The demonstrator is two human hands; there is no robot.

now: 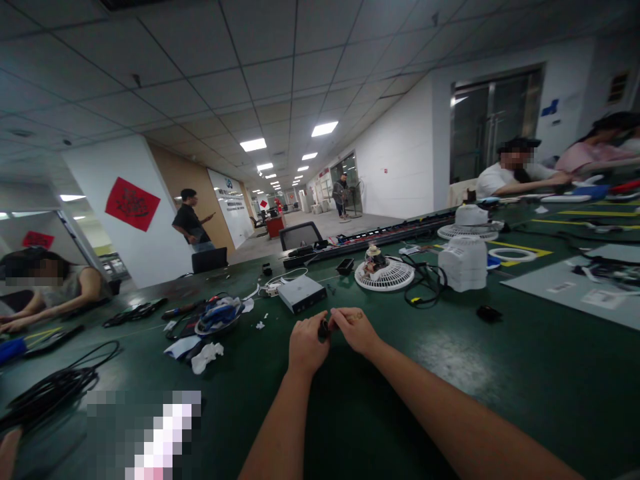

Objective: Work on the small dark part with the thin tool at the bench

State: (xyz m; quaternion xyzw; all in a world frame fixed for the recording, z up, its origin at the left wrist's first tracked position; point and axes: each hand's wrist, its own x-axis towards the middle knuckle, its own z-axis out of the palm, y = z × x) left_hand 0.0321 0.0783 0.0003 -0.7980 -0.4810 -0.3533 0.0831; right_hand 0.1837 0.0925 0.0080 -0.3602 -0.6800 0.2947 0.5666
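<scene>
My left hand point(307, 343) is closed around a small black rounded part point(324, 329), mostly covered by the fingers. Right beside it, the fingers of my right hand point(356, 328) are pinched together at the same part; what lies between them is hidden. Both hands are above the green tabletop point(400, 413). Just beyond them sits a light grey box with a dark front point(302, 292). Farther right is a white round fan grille point(385, 277) with a motor and wiring on top.
A white plastic housing point(464, 264) stands right of the grille, near black cables point(427, 283). A small black piece point(489, 313) and a grey sheet point(575, 287) lie rightward. On the left are a bowl with blue cloth point(219, 317), crumpled tissue point(207, 358) and coiled cable point(55, 387). Other people sit at both sides.
</scene>
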